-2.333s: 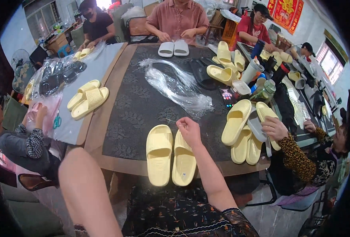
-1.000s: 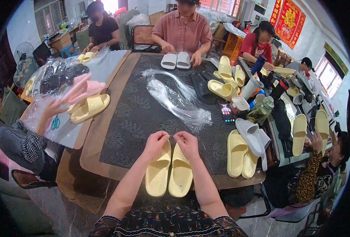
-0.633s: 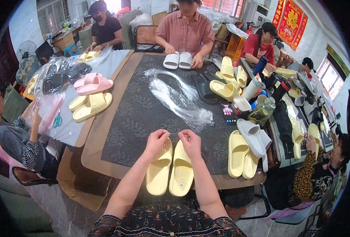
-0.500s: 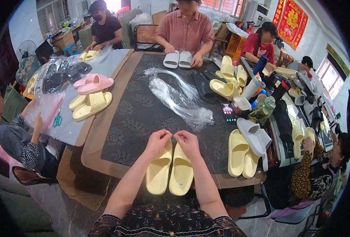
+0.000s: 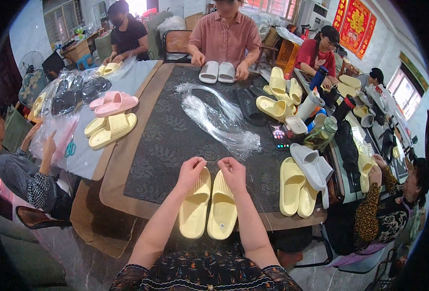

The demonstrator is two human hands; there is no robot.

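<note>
- Left hand [image 5: 193, 169] and right hand [image 5: 232, 172] have spread apart; a moment ago their fingertips almost met.
- Far left: pink pair [image 5: 116, 103], smooth soles, ribbed straps.
- Left hand's fingers are closed in a pinch on one end of a strand [image 5: 211, 162].
- Left slipper [image 5: 193, 219] sits under that hand at the table's near edge, toe pointing away, heel toward the body, long axis leaning a bit right. Yellow, foamy-looking, wide ribbed strap.
- Strand's thin and pale, stretched side to side, nearly straight, just past the toes.
- Beyond it, a shiny clear bundle [image 5: 221, 119] curls across the dark, flower-patterned mat [image 5: 151, 165].
- Right slipper [image 5: 222, 219] matches, toe away too, pretty much straight, small sticker on the insole.
- Right hand's pinched shut on the strand's other end.
- Far right: grey slipper [image 5: 305, 167] resting across yellow ones [image 5: 291, 189].
</note>
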